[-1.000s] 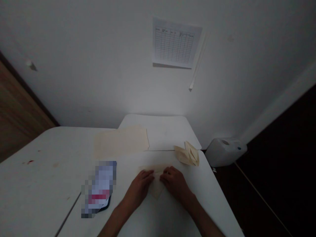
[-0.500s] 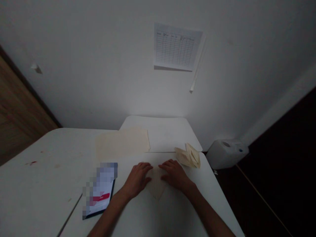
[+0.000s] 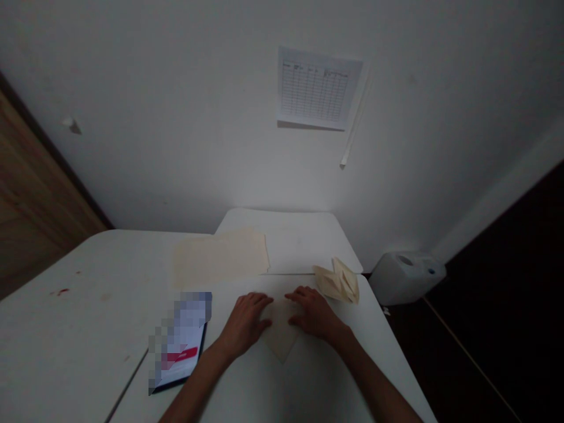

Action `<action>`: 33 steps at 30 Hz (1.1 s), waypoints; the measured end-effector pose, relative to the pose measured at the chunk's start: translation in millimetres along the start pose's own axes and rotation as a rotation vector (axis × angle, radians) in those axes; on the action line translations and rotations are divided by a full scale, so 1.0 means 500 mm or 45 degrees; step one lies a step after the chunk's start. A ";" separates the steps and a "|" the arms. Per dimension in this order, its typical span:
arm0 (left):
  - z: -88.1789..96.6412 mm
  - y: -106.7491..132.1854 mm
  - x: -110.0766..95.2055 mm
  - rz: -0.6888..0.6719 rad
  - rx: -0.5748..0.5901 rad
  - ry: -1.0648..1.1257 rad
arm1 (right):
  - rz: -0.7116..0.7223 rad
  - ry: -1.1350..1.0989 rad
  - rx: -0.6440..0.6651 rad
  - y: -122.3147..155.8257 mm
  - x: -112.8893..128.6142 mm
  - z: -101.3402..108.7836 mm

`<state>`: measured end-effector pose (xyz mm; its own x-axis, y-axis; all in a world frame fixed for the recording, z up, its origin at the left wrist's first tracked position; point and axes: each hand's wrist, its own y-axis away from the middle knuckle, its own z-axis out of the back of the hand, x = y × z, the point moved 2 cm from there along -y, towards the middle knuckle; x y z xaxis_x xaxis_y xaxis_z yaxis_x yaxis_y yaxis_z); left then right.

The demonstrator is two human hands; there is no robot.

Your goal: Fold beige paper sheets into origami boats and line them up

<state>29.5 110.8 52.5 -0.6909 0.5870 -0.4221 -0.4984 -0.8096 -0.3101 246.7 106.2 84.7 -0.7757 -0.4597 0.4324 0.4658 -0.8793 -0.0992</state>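
Looks like the paper [image 3: 282,342] at lower centre's being pressed flat, left hand [image 3: 249,322] and right hand [image 3: 315,314] spread, thumbs off fingers, so next probably needs even pressure.

Your white bench [image 3: 286,399] carries flat beige paper [image 3: 220,257], lit-screen device [image 3: 187,346] left, folded paper [image 3: 337,283] right, pointed paper [image 3: 281,338] centre.

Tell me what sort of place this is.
Probably a small workroom or office corner, though that's uncertain: white tables pushed together against a wall, a printed grid sheet on that wall, and a pale plastic container on the dark floor.
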 end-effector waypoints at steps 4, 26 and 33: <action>0.004 -0.001 -0.003 -0.008 -0.010 0.004 | -0.055 -0.148 -0.019 -0.001 -0.011 -0.007; 0.017 -0.011 -0.006 -0.053 0.048 0.023 | -0.065 -0.097 0.010 -0.004 -0.031 -0.019; 0.017 -0.004 -0.004 -0.036 0.073 0.069 | -0.008 -0.051 -0.020 0.010 -0.039 -0.019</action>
<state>27.4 111.4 61.3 -0.6475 0.6079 -0.4596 -0.5479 -0.7905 -0.2737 260.2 109.8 67.3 -0.7607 -0.4493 0.4685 0.4543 -0.8840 -0.1102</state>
